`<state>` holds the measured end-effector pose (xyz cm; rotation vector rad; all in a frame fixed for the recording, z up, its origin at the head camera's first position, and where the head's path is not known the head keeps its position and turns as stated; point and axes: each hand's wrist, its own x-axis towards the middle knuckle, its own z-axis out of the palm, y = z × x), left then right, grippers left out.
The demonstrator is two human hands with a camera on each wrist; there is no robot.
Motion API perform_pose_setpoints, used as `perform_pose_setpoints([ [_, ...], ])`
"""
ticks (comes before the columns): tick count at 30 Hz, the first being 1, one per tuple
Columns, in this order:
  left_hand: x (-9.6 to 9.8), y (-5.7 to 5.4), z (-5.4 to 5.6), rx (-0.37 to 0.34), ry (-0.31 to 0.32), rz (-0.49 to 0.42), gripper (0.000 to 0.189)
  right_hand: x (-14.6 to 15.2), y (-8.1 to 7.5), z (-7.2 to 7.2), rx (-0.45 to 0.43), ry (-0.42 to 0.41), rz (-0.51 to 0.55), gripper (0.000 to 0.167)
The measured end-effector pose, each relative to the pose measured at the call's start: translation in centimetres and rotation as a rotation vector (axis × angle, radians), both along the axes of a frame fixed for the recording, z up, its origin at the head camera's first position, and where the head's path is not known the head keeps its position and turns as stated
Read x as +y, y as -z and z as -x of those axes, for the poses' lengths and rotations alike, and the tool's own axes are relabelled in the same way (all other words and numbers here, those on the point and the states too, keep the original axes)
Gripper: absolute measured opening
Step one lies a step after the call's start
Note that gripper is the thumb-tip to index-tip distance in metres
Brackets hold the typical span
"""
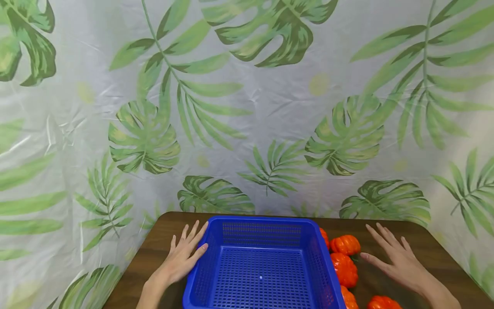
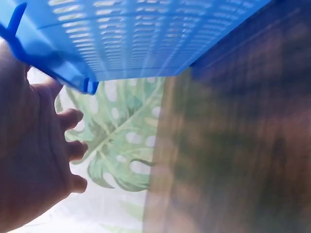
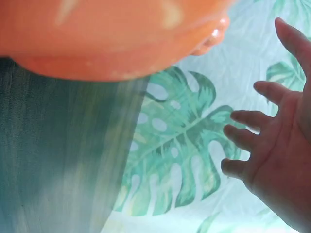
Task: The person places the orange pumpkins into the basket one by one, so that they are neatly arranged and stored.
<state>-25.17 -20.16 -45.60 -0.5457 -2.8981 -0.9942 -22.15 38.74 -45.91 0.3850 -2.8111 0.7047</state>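
A blue plastic basket (image 1: pixel 266 220) with slotted walls stands on the table, its inside bare. My left hand (image 1: pixel 179 262) is at its left rim, fingers straight and spread, thumb tip right at the edge. From the left wrist, the basket's wall (image 2: pixel 131 43) fills the top, with the left hand (image 2: pixel 34 141) beside it. To the basket's right lie several shiny orange-red pumpkins (image 1: pixel 344 269). My right hand (image 1: pixel 399 262) is spread with nothing in it, right of them. In the right wrist view a pumpkin (image 3: pixel 112 39) looms close, apart from the right hand (image 3: pixel 284 145).
The dark wooden table (image 1: pixel 170 227) has rounded far corners. Behind it hangs a pale sheet (image 1: pixel 270 111) printed with green leaves. One pumpkin (image 1: pixel 383 302) lies by the bottom edge of the head view, near my right forearm.
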Motion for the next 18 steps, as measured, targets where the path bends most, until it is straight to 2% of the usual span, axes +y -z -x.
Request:
perform_pose_setpoints([
  [6, 0.0, 0.9, -0.1, -0.133, 0.056, -0.061, 0.061, 0.3, 0.1, 0.1, -0.019, -0.018, 0.022, 0.087],
  [14, 0.0, 1.3, 0.0, -0.212, 0.075, -0.207, 0.060, 0.7, -0.2, 0.7, -0.050, -0.081, 0.083, 0.081],
  [18, 0.0, 1.5, -0.2, -0.261, 0.110, -0.309, 0.060, 0.8, -0.2, 1.0, -0.036, -0.122, 0.124, 0.075],
])
